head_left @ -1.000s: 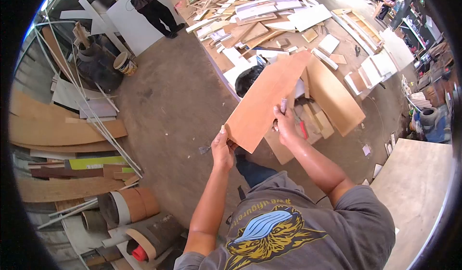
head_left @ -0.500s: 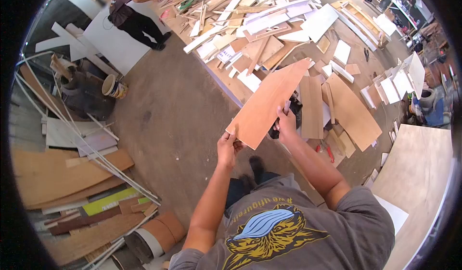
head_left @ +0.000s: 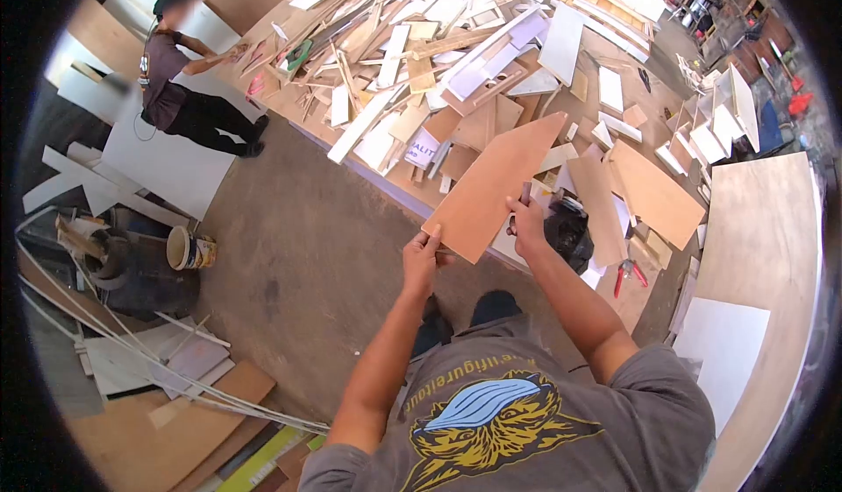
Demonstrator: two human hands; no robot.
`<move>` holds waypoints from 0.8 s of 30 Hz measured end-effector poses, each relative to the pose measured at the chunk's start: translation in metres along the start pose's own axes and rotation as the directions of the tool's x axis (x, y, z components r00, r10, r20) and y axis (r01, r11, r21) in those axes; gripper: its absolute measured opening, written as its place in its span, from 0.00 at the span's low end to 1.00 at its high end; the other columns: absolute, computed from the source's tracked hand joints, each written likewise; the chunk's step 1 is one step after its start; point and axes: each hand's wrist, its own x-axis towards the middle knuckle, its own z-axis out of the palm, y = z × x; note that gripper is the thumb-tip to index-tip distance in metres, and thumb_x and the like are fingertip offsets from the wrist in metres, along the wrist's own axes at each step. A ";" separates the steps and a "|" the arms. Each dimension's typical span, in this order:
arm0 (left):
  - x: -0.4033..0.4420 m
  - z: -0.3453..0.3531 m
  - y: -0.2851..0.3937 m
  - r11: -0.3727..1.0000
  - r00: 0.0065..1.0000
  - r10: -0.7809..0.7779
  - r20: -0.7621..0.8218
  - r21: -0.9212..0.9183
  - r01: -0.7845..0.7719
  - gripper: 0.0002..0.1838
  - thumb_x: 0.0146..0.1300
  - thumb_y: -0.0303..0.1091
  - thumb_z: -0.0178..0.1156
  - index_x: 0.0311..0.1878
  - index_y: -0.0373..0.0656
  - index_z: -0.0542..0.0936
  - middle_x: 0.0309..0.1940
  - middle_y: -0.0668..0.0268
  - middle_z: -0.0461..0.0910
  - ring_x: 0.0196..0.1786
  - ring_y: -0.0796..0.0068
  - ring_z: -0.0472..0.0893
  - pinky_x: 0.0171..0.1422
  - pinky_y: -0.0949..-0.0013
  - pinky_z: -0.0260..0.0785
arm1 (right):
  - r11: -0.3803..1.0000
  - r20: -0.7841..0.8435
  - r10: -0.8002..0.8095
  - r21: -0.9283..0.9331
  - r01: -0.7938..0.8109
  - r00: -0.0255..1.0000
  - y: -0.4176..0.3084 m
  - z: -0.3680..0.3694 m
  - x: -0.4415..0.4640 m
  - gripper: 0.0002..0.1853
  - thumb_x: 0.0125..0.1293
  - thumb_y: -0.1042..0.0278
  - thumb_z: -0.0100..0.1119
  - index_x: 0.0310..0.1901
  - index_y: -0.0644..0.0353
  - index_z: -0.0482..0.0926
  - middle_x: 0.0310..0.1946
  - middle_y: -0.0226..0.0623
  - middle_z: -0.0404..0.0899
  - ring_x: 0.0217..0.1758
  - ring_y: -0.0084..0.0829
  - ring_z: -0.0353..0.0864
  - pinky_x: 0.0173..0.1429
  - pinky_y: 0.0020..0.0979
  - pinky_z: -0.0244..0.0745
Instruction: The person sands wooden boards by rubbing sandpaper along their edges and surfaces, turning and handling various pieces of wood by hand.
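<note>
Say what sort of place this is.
Probably a woodworking shop: a large worktable is heaped with wooden offcuts, a wooden board is held up beside it, and a large wooden sheet shows at right.

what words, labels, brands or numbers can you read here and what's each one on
"figureitout": on the grey cotton T-shirt, upside down; the start is unclear.
"ALIT": on the white-and-purple printed piece, part of a longer word.
Too small or blurred: markings on the round white plastic bucket, the lime-green flat strip and the co-worker's dark shirt.
</note>
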 end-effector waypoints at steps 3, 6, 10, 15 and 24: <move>0.037 -0.016 0.030 0.998 0.998 -0.029 0.059 0.053 0.026 0.19 0.77 0.46 0.62 0.56 0.38 0.84 0.34 0.66 0.87 0.29 0.78 0.85 0.33 0.76 0.78 | 1.000 -0.072 -0.023 -0.002 0.023 0.997 0.008 0.025 0.013 0.08 0.69 0.67 0.67 0.42 0.57 0.78 0.25 0.24 0.73 0.16 0.18 0.65 0.17 0.25 0.59; 0.070 -0.023 0.051 0.996 0.992 -0.048 0.118 0.085 0.038 0.19 0.77 0.45 0.62 0.55 0.37 0.84 0.34 0.65 0.86 0.28 0.78 0.84 0.32 0.76 0.78 | 0.998 -0.182 -0.056 -0.002 0.056 0.982 0.003 0.048 0.029 0.07 0.68 0.68 0.68 0.42 0.58 0.79 0.25 0.24 0.73 0.16 0.18 0.65 0.18 0.25 0.59; 0.133 -0.019 0.067 0.995 0.977 -0.054 0.207 0.090 0.036 0.19 0.77 0.45 0.63 0.55 0.37 0.84 0.35 0.64 0.86 0.27 0.79 0.83 0.31 0.75 0.78 | 0.995 -0.299 -0.086 0.026 0.098 0.951 -0.003 0.071 0.077 0.06 0.69 0.68 0.68 0.42 0.57 0.79 0.25 0.23 0.73 0.16 0.17 0.63 0.18 0.25 0.58; 0.229 0.002 0.081 0.992 0.958 -0.081 0.276 0.119 0.050 0.20 0.76 0.45 0.63 0.56 0.37 0.83 0.37 0.64 0.85 0.26 0.80 0.82 0.32 0.75 0.80 | 0.988 -0.382 0.046 0.156 0.015 0.923 -0.019 0.096 0.156 0.06 0.70 0.69 0.66 0.45 0.54 0.80 0.28 0.21 0.74 0.17 0.15 0.61 0.21 0.26 0.58; 0.307 0.009 0.162 0.829 0.900 -0.318 0.299 0.547 0.112 0.29 0.71 0.53 0.66 0.66 0.41 0.78 0.42 0.61 0.86 0.34 0.74 0.86 0.40 0.71 0.76 | 0.479 -0.177 -0.319 -0.878 -0.003 0.931 -0.063 0.126 0.209 0.22 0.72 0.54 0.60 0.49 0.71 0.84 0.35 0.59 0.87 0.40 0.57 0.88 0.47 0.53 0.79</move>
